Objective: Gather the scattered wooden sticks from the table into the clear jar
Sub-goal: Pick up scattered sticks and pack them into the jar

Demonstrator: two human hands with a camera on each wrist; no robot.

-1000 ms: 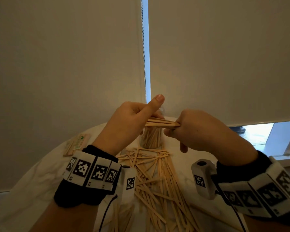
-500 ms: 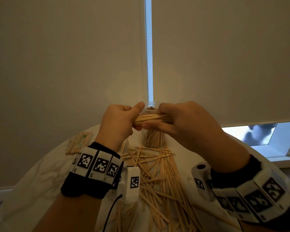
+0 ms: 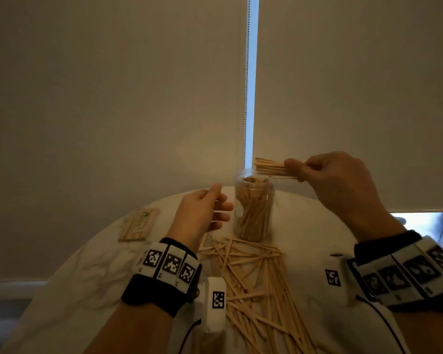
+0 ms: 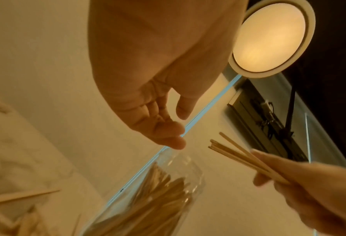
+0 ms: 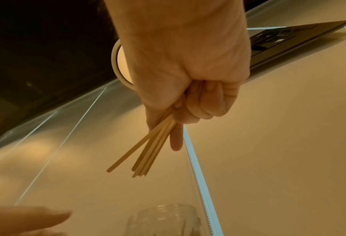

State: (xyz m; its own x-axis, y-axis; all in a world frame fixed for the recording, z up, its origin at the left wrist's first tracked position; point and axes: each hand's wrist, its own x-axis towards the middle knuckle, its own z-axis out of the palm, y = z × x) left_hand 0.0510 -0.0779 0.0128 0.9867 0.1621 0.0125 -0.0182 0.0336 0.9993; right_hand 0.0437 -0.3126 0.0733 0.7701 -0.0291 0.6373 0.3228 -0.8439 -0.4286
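A clear jar (image 3: 253, 208) stands upright at the back of the white table (image 3: 87, 272), well filled with wooden sticks. My right hand (image 3: 325, 175) grips a bundle of sticks (image 3: 271, 168) held level just above and right of the jar's mouth. From the right wrist the bundle of sticks (image 5: 147, 153) fans out below the fist, over the jar (image 5: 163, 218). My left hand (image 3: 205, 213) hovers just left of the jar, fingers relaxed and empty; the left hand (image 4: 162, 124) shows an open palm above the jar (image 4: 158, 188). Several loose sticks (image 3: 251, 279) lie scattered in front of the jar.
A wrapped pack of sticks (image 3: 138, 224) lies at the table's back left. Roller blinds (image 3: 113, 98) hang right behind the table, with a bead chain (image 3: 246, 85) in the gap above the jar. A window sill (image 3: 420, 223) shows at right.
Both hands held the bundle together in front of the jar. The left hand has let go and dropped beside the jar; the right hand has carried the bundle up and right, above the jar's mouth.
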